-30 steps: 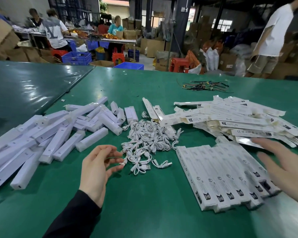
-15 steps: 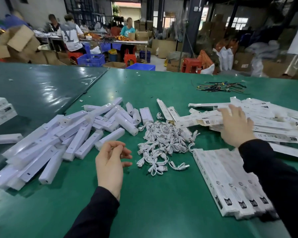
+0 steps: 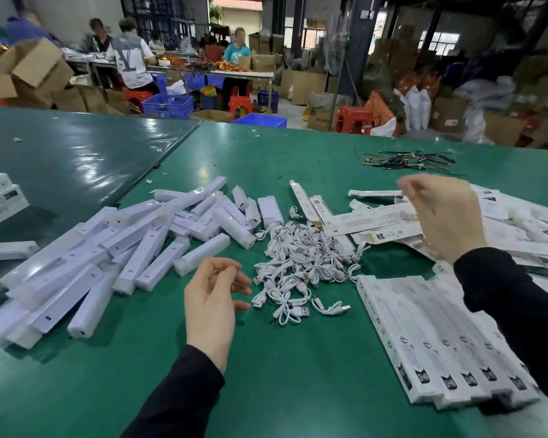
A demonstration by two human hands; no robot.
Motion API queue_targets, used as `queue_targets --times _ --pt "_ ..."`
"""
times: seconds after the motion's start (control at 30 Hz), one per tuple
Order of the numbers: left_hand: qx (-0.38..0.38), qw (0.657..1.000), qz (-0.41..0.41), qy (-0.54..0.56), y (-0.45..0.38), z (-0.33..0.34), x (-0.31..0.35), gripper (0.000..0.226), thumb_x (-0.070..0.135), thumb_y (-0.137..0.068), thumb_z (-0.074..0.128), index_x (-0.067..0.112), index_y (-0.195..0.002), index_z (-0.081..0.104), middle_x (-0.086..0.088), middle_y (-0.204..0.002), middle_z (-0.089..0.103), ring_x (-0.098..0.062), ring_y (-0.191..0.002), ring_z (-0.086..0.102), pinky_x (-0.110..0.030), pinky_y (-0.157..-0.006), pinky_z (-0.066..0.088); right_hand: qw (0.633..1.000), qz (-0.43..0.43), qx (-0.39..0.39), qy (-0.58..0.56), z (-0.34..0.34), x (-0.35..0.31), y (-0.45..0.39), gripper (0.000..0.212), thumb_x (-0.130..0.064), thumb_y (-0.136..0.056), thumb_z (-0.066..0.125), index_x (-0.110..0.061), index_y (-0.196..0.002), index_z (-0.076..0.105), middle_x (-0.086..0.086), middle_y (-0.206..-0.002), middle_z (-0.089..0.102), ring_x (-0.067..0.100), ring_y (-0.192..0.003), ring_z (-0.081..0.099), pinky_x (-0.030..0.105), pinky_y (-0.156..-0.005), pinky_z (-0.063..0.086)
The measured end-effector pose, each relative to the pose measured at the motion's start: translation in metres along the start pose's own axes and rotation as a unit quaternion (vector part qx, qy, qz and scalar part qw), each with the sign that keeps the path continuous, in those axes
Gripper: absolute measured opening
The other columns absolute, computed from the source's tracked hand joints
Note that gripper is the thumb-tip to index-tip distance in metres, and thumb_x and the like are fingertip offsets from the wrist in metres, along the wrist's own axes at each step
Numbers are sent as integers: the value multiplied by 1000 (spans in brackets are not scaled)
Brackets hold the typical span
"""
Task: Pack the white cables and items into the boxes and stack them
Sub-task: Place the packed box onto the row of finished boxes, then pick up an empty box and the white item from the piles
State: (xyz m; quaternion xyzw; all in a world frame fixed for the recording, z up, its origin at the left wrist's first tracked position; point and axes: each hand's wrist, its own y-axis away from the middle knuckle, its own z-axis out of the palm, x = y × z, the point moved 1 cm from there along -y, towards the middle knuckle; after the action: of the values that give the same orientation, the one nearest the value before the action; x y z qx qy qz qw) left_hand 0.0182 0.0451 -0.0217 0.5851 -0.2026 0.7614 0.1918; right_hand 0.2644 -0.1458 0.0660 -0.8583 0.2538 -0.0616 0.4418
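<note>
Green table (image 3: 298, 390) carries heaped white bar-shaped items (image 3: 133, 248), flat boxes (image 3: 440, 339) and coiled white cables (image 3: 301, 263); right hand (image 3: 440, 213), blurred, seemingly pinches a flat box (image 3: 370, 218), left hand (image 3: 212, 298) loosely curled beside cables.

bare green table (image 3: 298, 374) in front, white cable heap (image 3: 301, 263) centre, wrapped bars (image 3: 108, 257) left, flat boxes (image 3: 440, 336) right
</note>
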Motion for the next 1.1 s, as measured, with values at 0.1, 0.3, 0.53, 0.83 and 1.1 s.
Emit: queue_targets --times 0.1,0.3,0.53,0.83,1.1 --pt "-42 998 27 -26 5 6 -1 19 0 -92 55 16 -85 62 4 -68 65 -13 -66 59 -23 -50 48 972 -115 170 -112 -28 -62 -8 19 -14 -100 56 -1 -95 70 8 -82 68 25 -70 62 42 -68 48" --pt "-256 936 179 -161 30 14 0 71 43 -68 77 35 -131 48 17 -132 55 -8 -120 54 -21 -91 46 853 -38 154 -498 -39 -171 20 14 -14 -99 50 -10 -98 63 -14 -76 59 4 -62 51 14 -62 40" --pt "-355 933 -62 -11 43 23 0 18 18 -85 62 27 -100 62 -10 -67 62 -27 -50 60 -34 -49 54 682 375 -40 -627 10 -158 39 54 -50 -76 62 -22 -122 57 -4 -100 71 8 -87 65 34 -88 52" --pt "-431 845 -276 155 37 16 11 32 29 -84 49 11 -109 49 -11 -63 48 -20 -38 48 -22 -37 45 540 414 -210 -703 36 -145 69 39 -35 -78 66 -12 -109 71 15 -106 73 18 -81 70 17 -49 47" --pt "-421 873 -236 75 39 21 6 36 24 -87 56 3 -115 45 -18 -74 64 -28 -51 65 -31 -46 55 625 392 -203 -643 35 -142 77 28 -21 -96 57 -26 -123 55 8 -105 75 22 -95 73 28 -73 59"
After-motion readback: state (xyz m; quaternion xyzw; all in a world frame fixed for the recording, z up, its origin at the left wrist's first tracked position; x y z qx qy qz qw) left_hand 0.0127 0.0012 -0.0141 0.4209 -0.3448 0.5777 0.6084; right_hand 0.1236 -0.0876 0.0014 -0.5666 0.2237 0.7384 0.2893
